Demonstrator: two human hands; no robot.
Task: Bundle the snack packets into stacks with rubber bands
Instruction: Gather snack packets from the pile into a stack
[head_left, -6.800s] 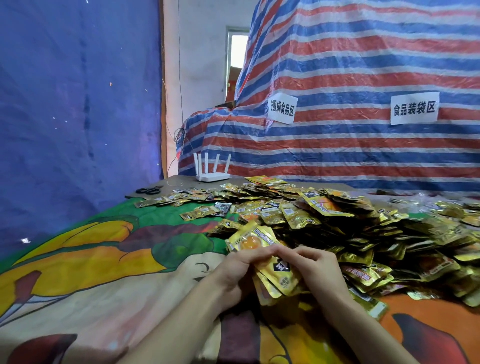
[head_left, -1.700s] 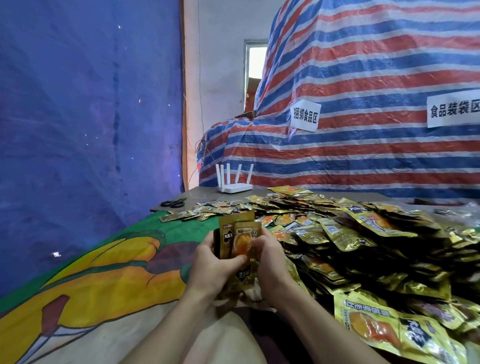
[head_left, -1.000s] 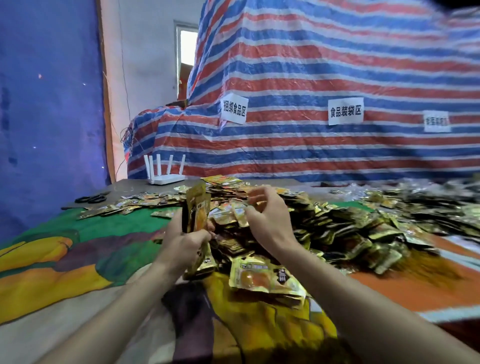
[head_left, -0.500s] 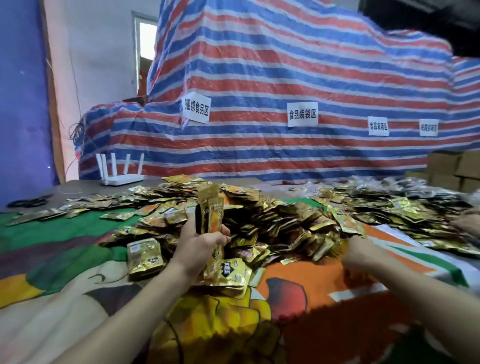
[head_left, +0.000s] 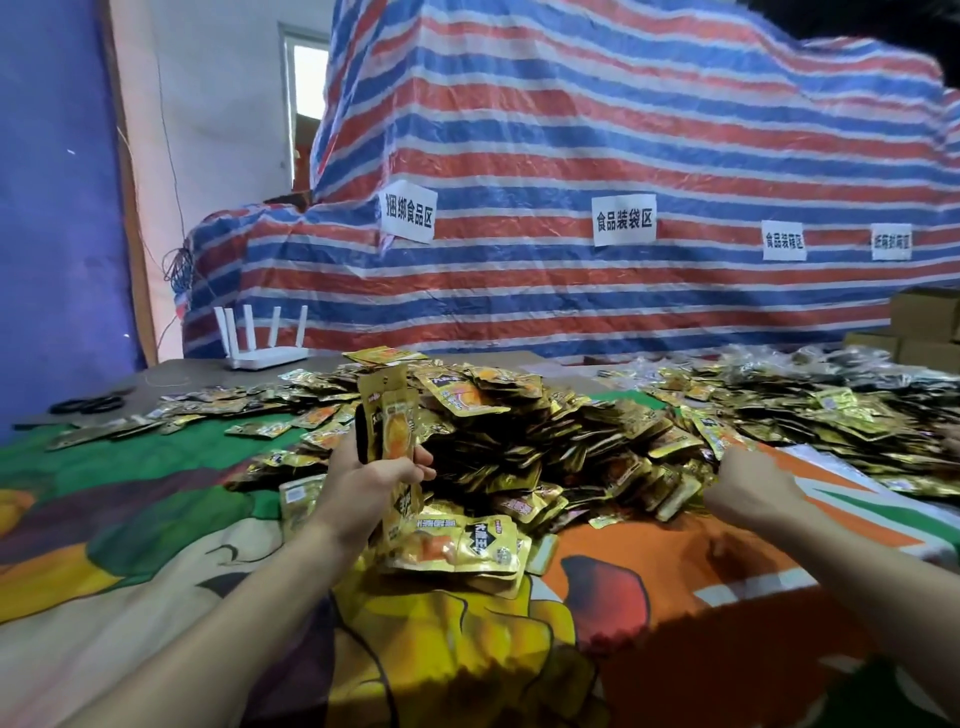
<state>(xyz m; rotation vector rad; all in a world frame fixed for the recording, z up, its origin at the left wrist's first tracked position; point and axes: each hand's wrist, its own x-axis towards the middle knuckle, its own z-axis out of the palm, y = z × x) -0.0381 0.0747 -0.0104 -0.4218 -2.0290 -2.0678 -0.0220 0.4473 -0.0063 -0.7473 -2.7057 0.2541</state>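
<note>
Several packets (head_left: 388, 426) stand upright as a small stack in the left hand (head_left: 363, 483), fingers wrapped round them, just before the big heap (head_left: 545, 436). The right hand (head_left: 748, 486) is at the heap's edge; its grip I cannot tell.

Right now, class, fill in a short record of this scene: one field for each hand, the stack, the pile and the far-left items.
left hand: grips stack
stack: upright, above the cloth
right hand: fingers curled at pile's right edge; hold unclear
pile: loose packets, beyond both hands
router: far left, behind pile
scissors: left of router
</note>
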